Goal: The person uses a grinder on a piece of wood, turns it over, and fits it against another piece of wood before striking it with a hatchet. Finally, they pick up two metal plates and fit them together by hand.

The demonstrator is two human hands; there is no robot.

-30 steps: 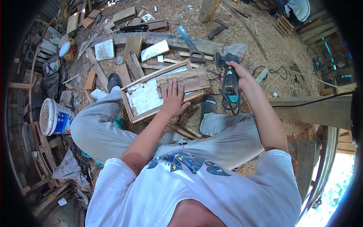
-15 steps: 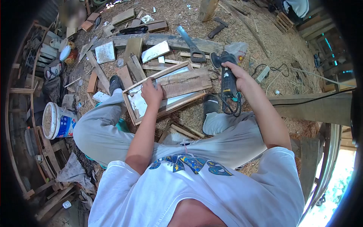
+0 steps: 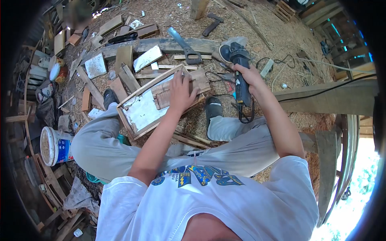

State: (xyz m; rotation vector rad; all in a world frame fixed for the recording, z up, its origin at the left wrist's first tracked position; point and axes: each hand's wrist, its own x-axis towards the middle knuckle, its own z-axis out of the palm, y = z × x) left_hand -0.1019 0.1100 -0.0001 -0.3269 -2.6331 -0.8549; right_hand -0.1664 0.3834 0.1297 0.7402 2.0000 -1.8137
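Note:
My right hand (image 3: 248,75) is wrapped round the dark body of an angle grinder (image 3: 241,90), its round disc end pointing away from me. Between my legs a shallow wooden frame (image 3: 128,121) with a white panel (image 3: 142,110) inside lies at a slant. A rough brown board (image 3: 163,96) rests across the frame and sticks out past its right end. On that board lies my left hand (image 3: 182,93), fingers spread and nothing wrapped in them. The grinder is to the right of the board, apart from it.
Beyond the frame lie a handsaw (image 3: 187,50), a long beam (image 3: 161,45) and several scrap boards. A hammer-like tool (image 3: 212,25) is farther off. At left stands a white bucket (image 3: 49,146). A power strip (image 3: 266,68) and cables are at right, above a thick timber (image 3: 321,98).
My left hand has slid right along the board, and its fingers have spread. The board has shifted right on the frame, baring more white panel. The grinder remains in my right hand.

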